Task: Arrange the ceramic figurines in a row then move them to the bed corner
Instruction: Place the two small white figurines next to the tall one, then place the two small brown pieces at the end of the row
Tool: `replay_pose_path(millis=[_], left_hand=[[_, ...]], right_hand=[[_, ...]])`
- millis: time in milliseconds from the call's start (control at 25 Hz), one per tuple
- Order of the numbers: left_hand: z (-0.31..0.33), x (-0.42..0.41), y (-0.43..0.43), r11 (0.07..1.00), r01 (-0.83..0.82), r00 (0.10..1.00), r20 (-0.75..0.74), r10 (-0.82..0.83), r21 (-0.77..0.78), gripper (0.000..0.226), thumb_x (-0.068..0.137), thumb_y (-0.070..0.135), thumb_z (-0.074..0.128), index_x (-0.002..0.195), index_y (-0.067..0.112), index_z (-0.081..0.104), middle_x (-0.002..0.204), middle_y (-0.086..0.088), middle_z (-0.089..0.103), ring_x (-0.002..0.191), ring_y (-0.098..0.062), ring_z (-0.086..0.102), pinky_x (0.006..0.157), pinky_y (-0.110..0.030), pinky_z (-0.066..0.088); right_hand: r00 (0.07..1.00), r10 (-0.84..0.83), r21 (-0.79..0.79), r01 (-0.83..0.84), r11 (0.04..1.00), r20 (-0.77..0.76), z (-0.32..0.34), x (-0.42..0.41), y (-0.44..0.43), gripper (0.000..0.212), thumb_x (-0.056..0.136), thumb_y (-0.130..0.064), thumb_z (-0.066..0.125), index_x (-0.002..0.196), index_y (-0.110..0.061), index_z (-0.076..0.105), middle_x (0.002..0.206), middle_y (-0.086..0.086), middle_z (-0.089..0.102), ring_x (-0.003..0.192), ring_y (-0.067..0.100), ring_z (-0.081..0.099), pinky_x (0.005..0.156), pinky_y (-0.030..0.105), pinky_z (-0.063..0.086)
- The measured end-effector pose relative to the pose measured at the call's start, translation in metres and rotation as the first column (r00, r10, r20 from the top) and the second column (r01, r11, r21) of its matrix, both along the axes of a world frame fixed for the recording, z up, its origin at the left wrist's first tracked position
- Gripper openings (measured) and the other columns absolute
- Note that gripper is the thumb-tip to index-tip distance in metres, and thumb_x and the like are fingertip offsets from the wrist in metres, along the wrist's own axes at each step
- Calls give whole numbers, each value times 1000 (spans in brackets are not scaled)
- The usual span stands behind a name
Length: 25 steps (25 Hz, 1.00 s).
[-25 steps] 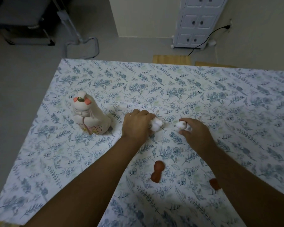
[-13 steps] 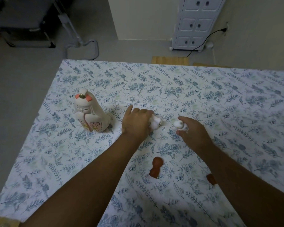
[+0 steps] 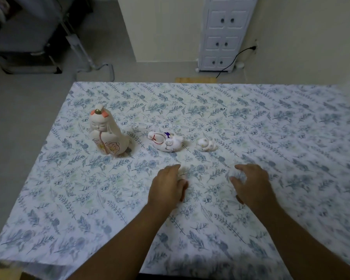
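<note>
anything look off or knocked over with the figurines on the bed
Nothing looks broken or spilled. The tall doll figurine stands upright; the middle white figurine looks to be lying on its side, though that may be its shape. The small round figurine sits beside it, roughly in line. The left hand and right hand touch none.

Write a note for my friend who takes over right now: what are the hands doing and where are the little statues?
Left hand: empty, hovering low over the floral bedsheet.
Right hand: empty, fingers spread, also over the sheet.
Tall white ceramic doll figurine with orange hair bows stands upright at the left; the white ceramic animal figurine with a purple mark is beside it, then the small round white ceramic figurine.
Done: those three form a row.
Left: move them to the bed corner.
</note>
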<state>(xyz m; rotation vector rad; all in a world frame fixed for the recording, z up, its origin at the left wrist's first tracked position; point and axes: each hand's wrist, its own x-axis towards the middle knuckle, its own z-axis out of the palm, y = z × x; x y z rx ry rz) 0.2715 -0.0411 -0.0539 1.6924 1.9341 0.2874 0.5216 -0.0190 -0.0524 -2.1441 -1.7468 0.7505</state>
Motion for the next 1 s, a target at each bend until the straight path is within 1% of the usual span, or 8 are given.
replay_pose_path(millis=[120, 280, 400, 640, 720, 840, 920, 1000], left_hand=[[-19, -1, -10, 992, -46, 998, 34, 50, -114, 26, 98, 28, 60, 119, 13, 62, 117, -8, 63, 110, -27, 60, 86, -32, 47], [-24, 4, -14, 981, -75, 994, 67, 89, -181, 31, 99, 35, 57, 119, 12, 64, 113, -8, 65, 98, -23, 63, 80, -31, 49], [-22, 16, -17, 977, -53, 987, 136, 83, -208, 31, 96, 32, 63, 119, 11, 64, 110, -7, 67, 94, -20, 64, 77, -30, 52], [-8, 46, -21, 977, -90, 925, 347, 155, -196, 28, 89, 27, 76, 111, 20, 60, 99, 4, 70, 79, -10, 69, 67, -28, 58], [-7, 58, -14, 979, -80, 907, 394, 149, -186, 36, 87, 22, 79, 117, 23, 59, 95, 7, 70, 71, 2, 67, 65, -16, 56], [-10, 77, 1, 987, -30, 918, 388, 89, -156, 47, 84, 20, 81, 126, 27, 63, 99, 8, 69, 82, 0, 65, 68, -3, 45], [-12, 91, 15, 990, -11, 924, 377, 63, -137, 42, 82, 20, 83, 121, 28, 68, 104, 8, 70, 93, -9, 65, 76, -11, 48], [-13, 106, 33, 995, 8, 923, 384, 31, -99, 39, 80, 15, 83, 114, 28, 68, 99, 10, 68, 93, -10, 66, 76, -13, 49]], right_hand=[[983, -166, -86, 172, 981, 78, -9, 19, -24, 51, 80, -35, 79, 123, -16, 60, 125, 20, 52, 119, 37, 48, 89, 42, 46], [915, -375, -266, 328, 906, -149, -11, 26, -41, 55, 81, -41, 77, 119, -10, 53, 111, 15, 62, 92, 28, 60, 68, 33, 49], [904, -357, -321, 275, 907, -236, -9, 28, -43, 48, 80, -37, 79, 115, -17, 53, 104, 6, 64, 87, 22, 62, 61, 27, 43], [850, -339, -295, 231, 927, -402, -1, 35, -49, 43, 74, -8, 81, 103, -28, 57, 86, 2, 74, 75, 15, 74, 64, 27, 56], [838, -327, -275, 222, 935, -436, -1, 37, -49, 44, 71, -5, 84, 99, -27, 57, 83, 2, 74, 70, 17, 75, 65, 30, 59], [746, -357, -288, 227, 930, -562, -3, 42, -38, 46, 70, 11, 80, 100, -17, 58, 88, 14, 73, 70, 24, 76, 67, 38, 62], [730, -355, -263, 244, 933, -584, -6, 48, -20, 50, 70, 17, 77, 102, -19, 62, 99, 14, 70, 80, 22, 74, 67, 29, 60], [782, -287, -191, 217, 957, -553, -9, 57, 4, 52, 72, 14, 77, 108, -21, 65, 103, 4, 69, 85, 6, 71, 69, 17, 56]])
